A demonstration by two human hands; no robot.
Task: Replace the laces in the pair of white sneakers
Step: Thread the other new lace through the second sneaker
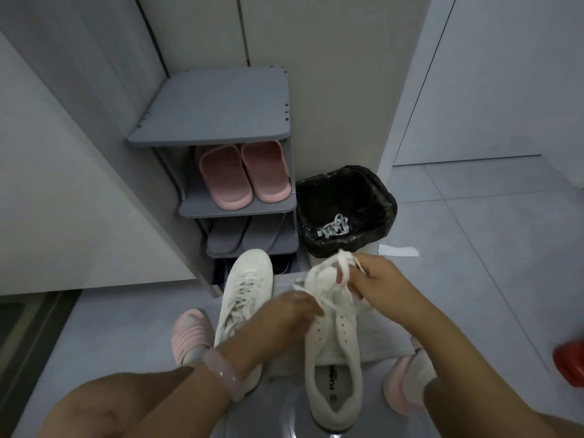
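Note:
Two white sneakers stand on the floor in front of me. The left sneaker is fully laced, toe pointing away. The right sneaker is tilted up, its upper eyelets bare. A white lace runs through its eyelets near the toe. My right hand pinches one end of that lace above the toe. My left hand grips the other end at the sneaker's left side; a pale bracelet is on that wrist. A bundle of old white laces lies in the bin.
A grey shoe rack stands ahead with pink slippers and grey slippers on its shelves. A bin lined with a black bag stands right of it. A white paper scrap lies on the tiles. A red object sits at the right edge.

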